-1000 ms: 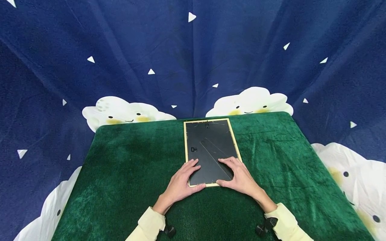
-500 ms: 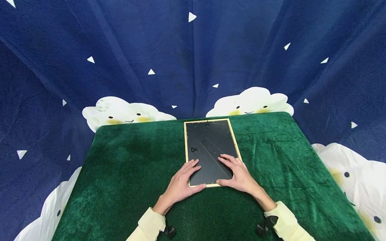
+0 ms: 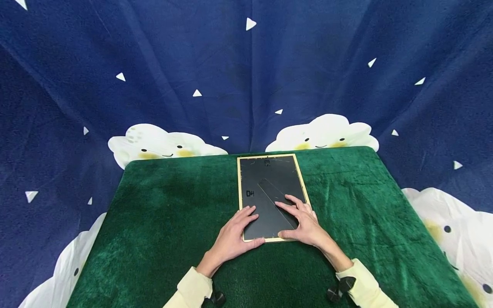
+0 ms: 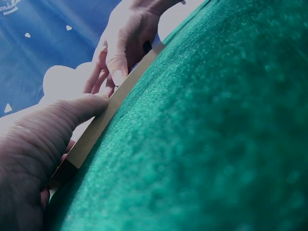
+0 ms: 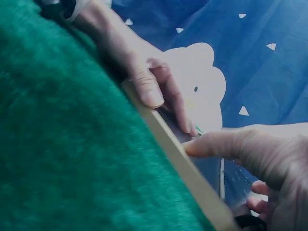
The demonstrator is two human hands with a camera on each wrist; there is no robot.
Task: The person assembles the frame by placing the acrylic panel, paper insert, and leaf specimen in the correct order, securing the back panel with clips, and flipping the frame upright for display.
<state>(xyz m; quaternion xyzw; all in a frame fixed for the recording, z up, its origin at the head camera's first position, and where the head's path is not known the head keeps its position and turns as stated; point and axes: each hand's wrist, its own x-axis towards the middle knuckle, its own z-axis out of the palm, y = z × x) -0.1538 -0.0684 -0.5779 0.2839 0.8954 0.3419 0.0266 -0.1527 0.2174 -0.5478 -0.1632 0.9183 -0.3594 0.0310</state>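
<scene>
A picture frame (image 3: 269,171) with a light wooden border lies back side up, its black backing showing. Cut diagonally across that backing is the outline of a stand leg (image 3: 271,191), folded flat. My left hand (image 3: 232,235) rests over the near left corner, fingertips on the backing and thumb along the near edge. Over the near right corner lies my right hand (image 3: 306,224), thumb at the near edge, two fingers spread on the backing. Both wrist views show the thumbs on the frame's wooden side (image 4: 94,132), low against the green cloth (image 5: 86,159).
Green plush cloth (image 3: 177,205) covers the table under the frame, with folds on the right. Behind it hangs a blue curtain (image 3: 215,51) printed with white triangles and smiling clouds (image 3: 323,132). Small black hangers sit on the backing near its top and left edges.
My right hand's fingers have shifted slightly and spread apart on the backing. The left hand and the picture frame stay in place; the head view has shifted a little.
</scene>
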